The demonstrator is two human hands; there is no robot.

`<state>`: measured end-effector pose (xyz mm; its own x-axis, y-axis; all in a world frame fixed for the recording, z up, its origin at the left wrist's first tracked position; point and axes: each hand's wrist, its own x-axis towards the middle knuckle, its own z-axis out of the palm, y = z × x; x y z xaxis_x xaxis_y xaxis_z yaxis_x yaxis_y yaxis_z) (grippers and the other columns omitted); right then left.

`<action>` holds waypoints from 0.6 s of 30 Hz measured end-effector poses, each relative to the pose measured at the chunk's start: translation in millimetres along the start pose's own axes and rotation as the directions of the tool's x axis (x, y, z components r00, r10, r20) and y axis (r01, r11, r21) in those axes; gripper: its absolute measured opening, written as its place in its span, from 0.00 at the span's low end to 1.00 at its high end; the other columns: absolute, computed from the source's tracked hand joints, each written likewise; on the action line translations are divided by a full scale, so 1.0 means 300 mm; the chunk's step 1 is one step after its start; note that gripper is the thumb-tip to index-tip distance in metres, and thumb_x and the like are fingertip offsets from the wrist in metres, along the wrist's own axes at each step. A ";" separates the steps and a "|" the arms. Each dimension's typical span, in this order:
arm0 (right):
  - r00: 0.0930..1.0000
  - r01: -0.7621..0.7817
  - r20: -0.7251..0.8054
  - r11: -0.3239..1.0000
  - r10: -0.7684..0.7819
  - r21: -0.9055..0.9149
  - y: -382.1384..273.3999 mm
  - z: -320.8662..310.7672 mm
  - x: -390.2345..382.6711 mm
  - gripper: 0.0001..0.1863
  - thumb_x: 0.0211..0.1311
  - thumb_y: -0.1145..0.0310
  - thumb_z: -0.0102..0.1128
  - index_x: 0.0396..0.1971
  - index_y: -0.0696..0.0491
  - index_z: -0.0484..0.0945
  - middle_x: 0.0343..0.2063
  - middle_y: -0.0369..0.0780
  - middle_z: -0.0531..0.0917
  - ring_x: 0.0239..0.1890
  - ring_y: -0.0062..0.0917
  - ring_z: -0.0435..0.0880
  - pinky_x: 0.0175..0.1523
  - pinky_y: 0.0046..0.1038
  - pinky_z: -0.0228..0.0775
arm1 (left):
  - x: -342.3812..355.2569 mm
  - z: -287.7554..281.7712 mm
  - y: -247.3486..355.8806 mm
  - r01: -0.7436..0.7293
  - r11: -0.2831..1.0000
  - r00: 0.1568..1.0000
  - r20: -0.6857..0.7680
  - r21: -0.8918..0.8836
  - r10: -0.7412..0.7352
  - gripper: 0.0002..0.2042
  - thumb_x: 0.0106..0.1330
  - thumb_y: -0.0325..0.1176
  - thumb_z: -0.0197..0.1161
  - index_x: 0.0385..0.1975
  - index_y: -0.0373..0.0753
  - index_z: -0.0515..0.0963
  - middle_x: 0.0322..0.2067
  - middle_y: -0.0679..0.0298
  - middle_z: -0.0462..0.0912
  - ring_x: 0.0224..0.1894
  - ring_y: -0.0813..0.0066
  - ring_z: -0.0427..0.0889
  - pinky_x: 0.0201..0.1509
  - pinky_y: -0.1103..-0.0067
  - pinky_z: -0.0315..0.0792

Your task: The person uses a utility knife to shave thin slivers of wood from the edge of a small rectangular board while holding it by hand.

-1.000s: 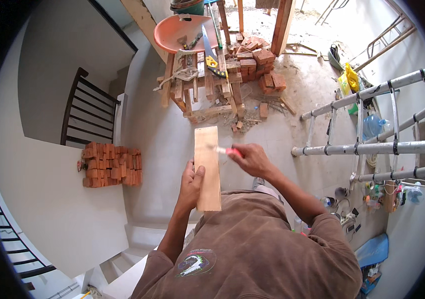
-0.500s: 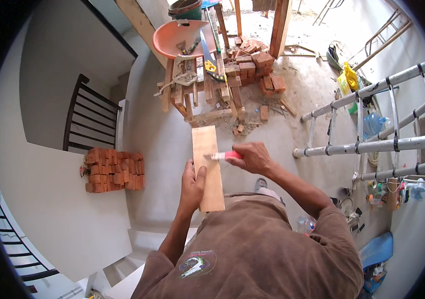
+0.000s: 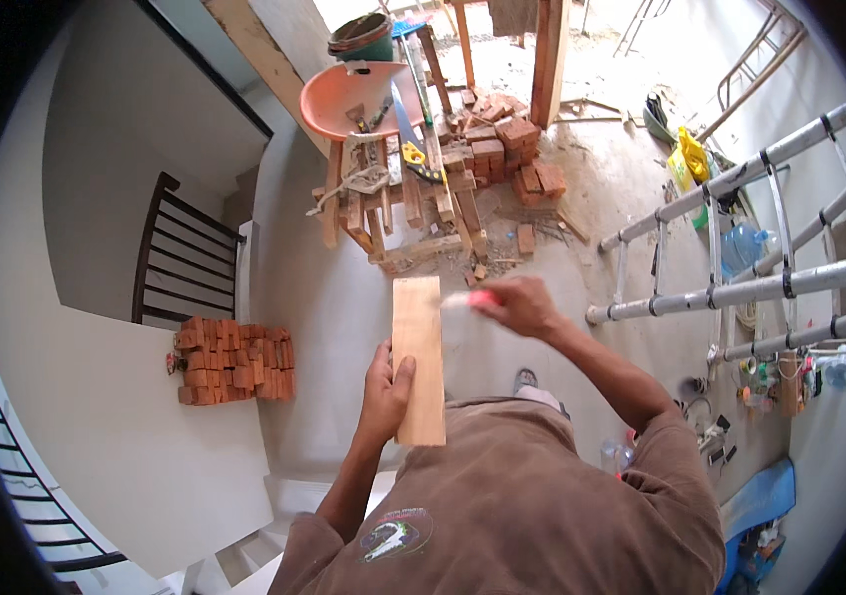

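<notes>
My left hand (image 3: 384,395) grips a pale, upright-held wooden board (image 3: 416,322) along its left side, thumb lying across its face. My right hand (image 3: 522,305) is closed on a brush with a red handle (image 3: 482,298), blurred by motion, its pale head near the right edge of the board's upper part. Whether the bristles touch the wood I cannot tell.
Ahead, a rough wooden trestle (image 3: 411,203) carries an orange tub (image 3: 338,99) and a handsaw (image 3: 415,149), beside piled bricks (image 3: 512,149). Another brick stack (image 3: 234,362) lies left near a black railing (image 3: 185,248). An aluminium ladder (image 3: 789,283) and clutter line the right.
The board and both hands sit lower in the picture than before. The brush head, earlier over the board's face half a second ago, has moved to its upper right edge.
</notes>
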<state>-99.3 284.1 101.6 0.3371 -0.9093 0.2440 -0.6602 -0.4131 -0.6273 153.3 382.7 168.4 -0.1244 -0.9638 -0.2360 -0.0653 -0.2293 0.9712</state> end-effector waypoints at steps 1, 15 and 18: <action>0.991 0.120 0.057 0.992 -0.117 -0.048 -0.061 -0.001 -0.003 0.23 0.57 0.43 0.62 0.20 0.48 0.79 0.18 0.43 0.80 0.21 0.39 0.81 0.27 0.40 0.69 | -0.001 0.005 -0.002 0.007 1.000 1.000 0.005 -0.001 -0.007 0.21 0.74 0.32 0.50 0.61 0.28 0.60 0.49 0.55 0.78 0.47 0.77 0.79 0.51 0.78 0.73; 0.813 -0.413 -0.175 0.762 0.555 0.500 0.653 0.110 -0.168 0.24 0.62 0.44 0.57 0.24 0.51 0.80 0.21 0.43 0.81 0.25 0.34 0.80 0.33 0.39 0.68 | -0.007 0.087 0.064 0.108 0.994 0.972 0.204 0.034 -0.113 0.23 0.73 0.32 0.51 0.64 0.30 0.57 0.47 0.57 0.78 0.47 0.76 0.78 0.53 0.77 0.72; 0.724 -0.599 -0.113 0.701 0.681 0.388 0.764 -0.051 -0.315 0.28 0.67 0.40 0.51 0.24 0.52 0.81 0.15 0.34 0.75 0.19 0.23 0.73 0.28 0.32 0.65 | -0.011 0.083 0.091 0.050 0.989 0.982 0.171 0.140 -0.074 0.23 0.73 0.32 0.51 0.65 0.31 0.57 0.48 0.57 0.78 0.50 0.76 0.77 0.55 0.77 0.71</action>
<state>-292.8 274.6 -54.1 -0.2812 -0.9450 -0.1671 -0.4041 0.2745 -0.8725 127.2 383.1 194.7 -0.2872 -0.9065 -0.3094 -0.2092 -0.2558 0.9438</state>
